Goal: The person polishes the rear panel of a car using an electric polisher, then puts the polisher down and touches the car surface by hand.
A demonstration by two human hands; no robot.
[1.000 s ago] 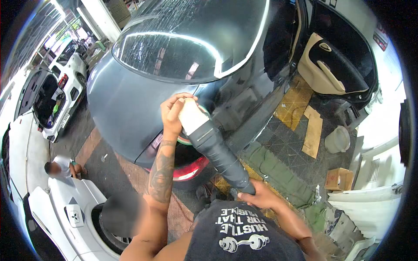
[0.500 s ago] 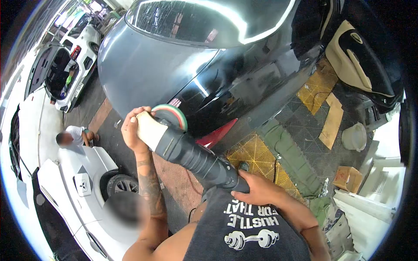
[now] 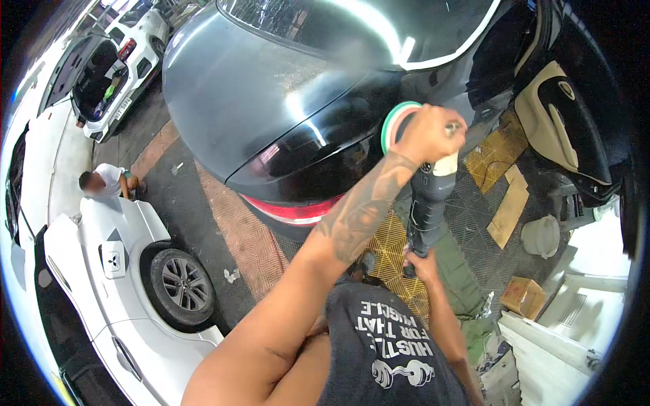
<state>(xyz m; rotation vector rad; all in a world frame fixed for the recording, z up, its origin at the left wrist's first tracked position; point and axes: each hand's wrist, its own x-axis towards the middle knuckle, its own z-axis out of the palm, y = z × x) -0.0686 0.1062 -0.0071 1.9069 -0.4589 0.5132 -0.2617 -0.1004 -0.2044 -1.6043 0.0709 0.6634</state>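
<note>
One dark car [image 3: 271, 101], glossy, with pale hazy streaks over its rear panels, lies ahead and to the left of both hands. One red tail light [image 3: 291, 208] shows, left of the left hand. One white vehicle [image 3: 135, 271] with a spoked wheel sits far left of the hands; one person [image 3: 105, 181] is beside it. One open door [image 3: 558, 122], black and cream, stands right of the hands.

One polisher [image 3: 433, 203]: black ribbed body, cream section near the head, held between the hands. Left hand [image 3: 433, 132]: closed over the head. Right hand [image 3: 423, 266]: fingers curled round the rear end. One round pad [image 3: 393, 125], ringed green, white and red, just left of the left hand, at the car's rear corner; cannot tell whether touching. Well right of the right hand: one bucket [image 3: 540, 237], one cardboard box [image 3: 523, 298].
</note>
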